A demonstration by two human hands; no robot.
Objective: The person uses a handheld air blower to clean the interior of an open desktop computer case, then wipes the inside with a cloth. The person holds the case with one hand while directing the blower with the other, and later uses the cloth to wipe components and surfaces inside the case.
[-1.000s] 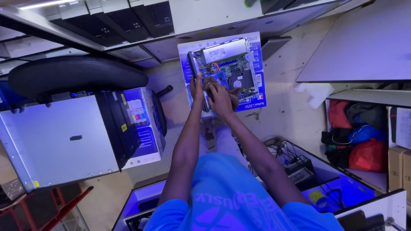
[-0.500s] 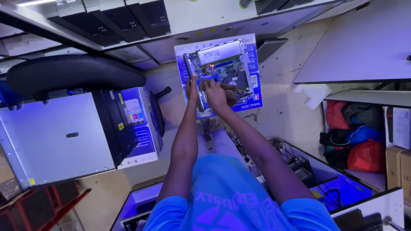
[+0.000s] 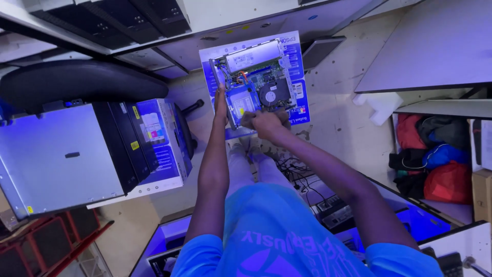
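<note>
Opened small computer chassis (image 3: 253, 87) lies on a blue-and-white flat box (image 3: 297, 110) on the floor (image 3: 338, 102) — my left hand (image 3: 221, 105) flat against its left edge, fingers extended; my right hand (image 3: 264, 123) fisted on its near edge. Office chair (image 3: 77, 82) to the left.

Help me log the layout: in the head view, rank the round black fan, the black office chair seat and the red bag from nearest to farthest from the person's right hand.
1. Round black fan: inside the opened computer, just above the right hand.
2. Black office chair seat: far to the picture's left, beyond the left hand.
3. Red bag: on the shelf at the picture's right edge, slightly farther still.
</note>
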